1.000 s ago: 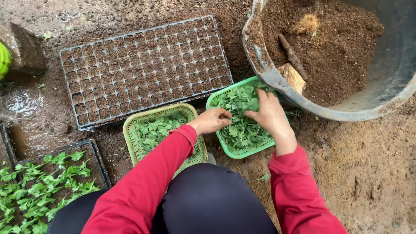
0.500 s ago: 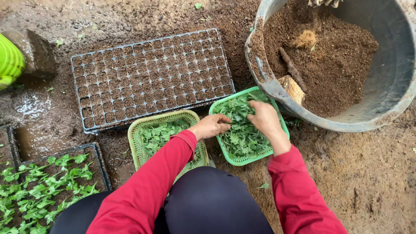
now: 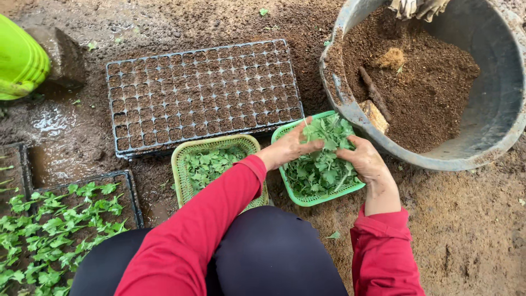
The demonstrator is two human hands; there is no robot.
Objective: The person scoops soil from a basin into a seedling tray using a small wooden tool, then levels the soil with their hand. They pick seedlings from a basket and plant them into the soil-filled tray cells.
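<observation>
I have only one view, from the camera on my head, and it looks almost straight down past my knees at the muddy ground in front of me. It sits close: my red sleeves run up from the bottom edge, and my left hand point(image 3: 287, 147) and right hand point(image 3: 366, 163) fall near the middle. The top of the view faces away from me, taking in the black seed tray point(image 3: 204, 92). The grey tub point(image 3: 496, 131) is cut off at the upper right, and the tray of seedlings point(image 3: 129, 189) at the lower left.
</observation>
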